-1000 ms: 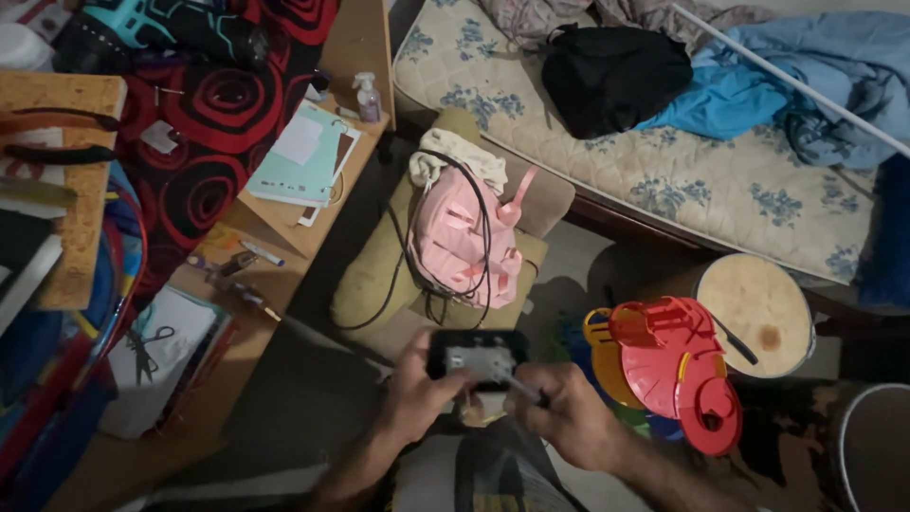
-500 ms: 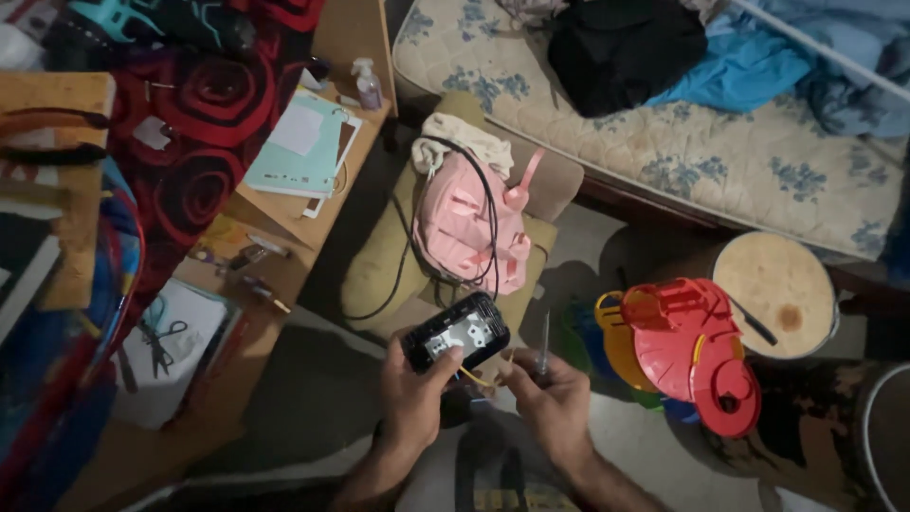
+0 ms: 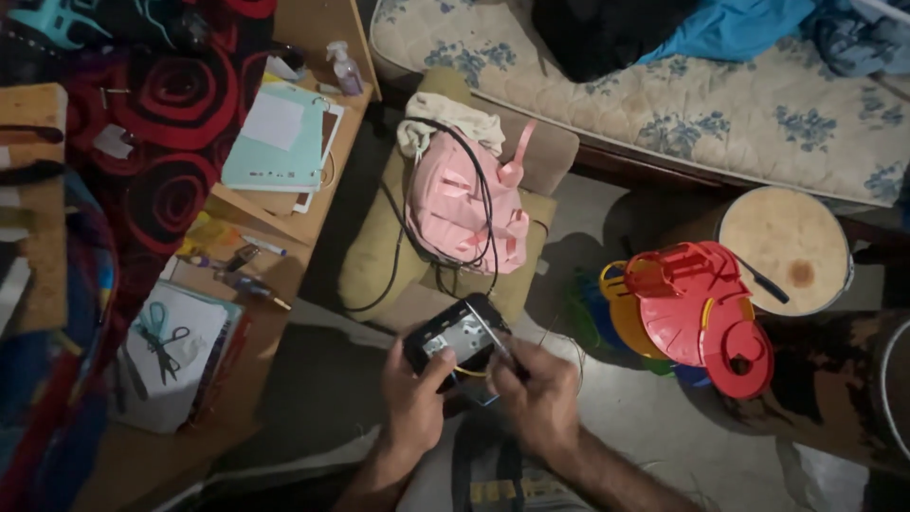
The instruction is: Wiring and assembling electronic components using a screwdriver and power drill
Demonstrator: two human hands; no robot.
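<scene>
Scissors, on white paper, at 9 o'clock, untouched. Left hand, at 6 o'clock: fingers clamped round a small black device, back open, innards exposed. Right hand, just beside: fingers pinched together on a thin tool, tip on the device's inside. Judged mid-work: casing off, nothing refitted. Pink bag, at 12 o'clock. Red plastic lids, at 3 o'clock.
</scene>
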